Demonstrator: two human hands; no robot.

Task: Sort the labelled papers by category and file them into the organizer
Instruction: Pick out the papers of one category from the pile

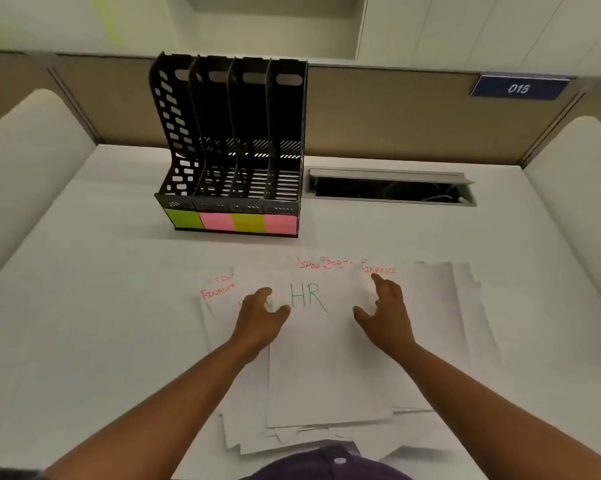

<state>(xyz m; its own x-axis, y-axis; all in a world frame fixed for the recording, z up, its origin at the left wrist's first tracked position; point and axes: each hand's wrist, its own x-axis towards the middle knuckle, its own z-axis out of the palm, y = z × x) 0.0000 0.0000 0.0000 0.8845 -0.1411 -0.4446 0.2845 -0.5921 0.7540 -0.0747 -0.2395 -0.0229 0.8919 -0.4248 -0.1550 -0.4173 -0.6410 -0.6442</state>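
Observation:
A loose pile of white papers [430, 306] lies spread on the desk in front of me. The top sheet [326, 368] bears "HR" in green. Sheets peeking out beneath it read "FINANCE" and "SPORTS" in red. My left hand [259, 317] rests on the papers at the left edge of the HR sheet, fingers relaxed and spread. My right hand [383, 313] lies over the sheet's right side, index finger stretched toward a "FINANCE" label. A black four-slot file organizer [233, 133] stands at the back of the desk with green, pink, yellow and pink sticky notes along its front.
An open cable tray [390, 188] is sunk into the desk right of the organizer. Beige partition walls [396, 116] enclose the white desk [84, 323], with a blue "015" sign [520, 87] at the upper right. Padded panels flank both sides.

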